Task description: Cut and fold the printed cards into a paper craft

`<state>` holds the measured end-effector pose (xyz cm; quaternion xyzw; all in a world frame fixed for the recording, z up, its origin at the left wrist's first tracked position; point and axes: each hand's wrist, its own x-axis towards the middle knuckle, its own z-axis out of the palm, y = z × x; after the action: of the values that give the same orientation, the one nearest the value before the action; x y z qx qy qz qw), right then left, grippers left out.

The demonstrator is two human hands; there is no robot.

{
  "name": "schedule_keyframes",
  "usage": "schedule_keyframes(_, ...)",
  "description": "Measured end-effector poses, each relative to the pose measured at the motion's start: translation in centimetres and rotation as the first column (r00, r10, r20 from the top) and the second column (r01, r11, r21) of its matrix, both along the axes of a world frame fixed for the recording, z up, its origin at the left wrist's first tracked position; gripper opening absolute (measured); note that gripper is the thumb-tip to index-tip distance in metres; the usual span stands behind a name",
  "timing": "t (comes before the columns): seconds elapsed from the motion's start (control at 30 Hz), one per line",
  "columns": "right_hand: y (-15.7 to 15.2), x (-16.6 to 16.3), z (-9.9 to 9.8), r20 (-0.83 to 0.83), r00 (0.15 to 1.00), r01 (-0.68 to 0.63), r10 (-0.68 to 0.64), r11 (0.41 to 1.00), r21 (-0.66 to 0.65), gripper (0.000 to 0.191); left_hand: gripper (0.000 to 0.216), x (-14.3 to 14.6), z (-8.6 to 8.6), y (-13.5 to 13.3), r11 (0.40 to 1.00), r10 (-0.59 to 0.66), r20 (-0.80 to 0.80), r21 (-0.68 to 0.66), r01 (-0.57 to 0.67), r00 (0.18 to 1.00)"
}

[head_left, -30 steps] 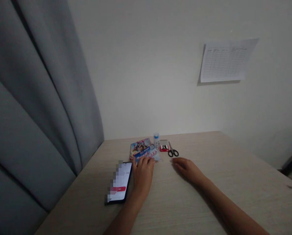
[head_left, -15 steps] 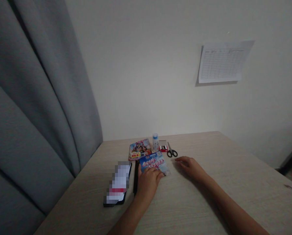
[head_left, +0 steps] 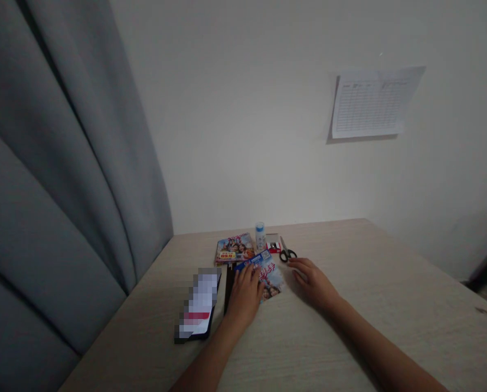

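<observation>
My left hand (head_left: 245, 294) lies flat with fingers apart on a blue printed flyer (head_left: 271, 280), covering its left part. Partly under the flyer is a dark strip-like object (head_left: 229, 283), its kind unclear. My right hand (head_left: 315, 280) rests on the table, fingers loosely stretched towards the black-handled scissors (head_left: 287, 255). Its fingertips are right by the near handle loop; whether they touch it I cannot tell. Beyond the flyer lies a stack of colourful flyers (head_left: 234, 248), beside an upright glue stick (head_left: 260, 237) with a blue cap and a small red-and-white box (head_left: 273, 244).
A phone (head_left: 198, 305) with a blurred screen lies on the wooden table (head_left: 309, 348) left of my left hand. Grey curtain (head_left: 84, 163) hangs along the left edge. A printed sheet (head_left: 368, 106) is stuck to the wall behind.
My left hand has slid forward over the flyer, uncovering its lower right corner. My right hand has shifted slightly forward, nearer the scissors' handles.
</observation>
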<state>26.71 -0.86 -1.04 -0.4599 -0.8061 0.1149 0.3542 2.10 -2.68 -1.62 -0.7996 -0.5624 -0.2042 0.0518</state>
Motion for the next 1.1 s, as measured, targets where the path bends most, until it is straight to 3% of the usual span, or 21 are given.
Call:
schedule_keyframes(0.2,-1.3,-2.4,-0.6,0.088,0.994,-0.074,0.069,0.995,0.061,0.039,0.041,0.6,-0.4,-0.9,0.989,-0.119,-0.011,-0.085,0.117,0.993)
schedule_keyframes(0.47,-2.0,-3.7,-1.2,0.201,0.980,-0.003,-0.001,1.000,0.019,0.042,0.043,1.8,-1.0,-1.2,0.980,-0.185,0.027,-0.065,0.187,0.982)
schedule_keyframes(0.8,-1.8,-4.7,0.4,0.364,0.926,0.096,-0.103,0.995,0.037,0.036,0.043,3.1,-0.1,-0.2,0.993,-0.102,-0.014,-0.059,0.101,0.995)
schedule_keyframes(1.1,-1.1,-4.4,-2.6,0.354,0.935,-0.045,0.030,0.998,0.032,0.054,0.049,2.9,-1.5,-0.3,0.994,-0.057,-0.072,-0.097,0.050,0.996)
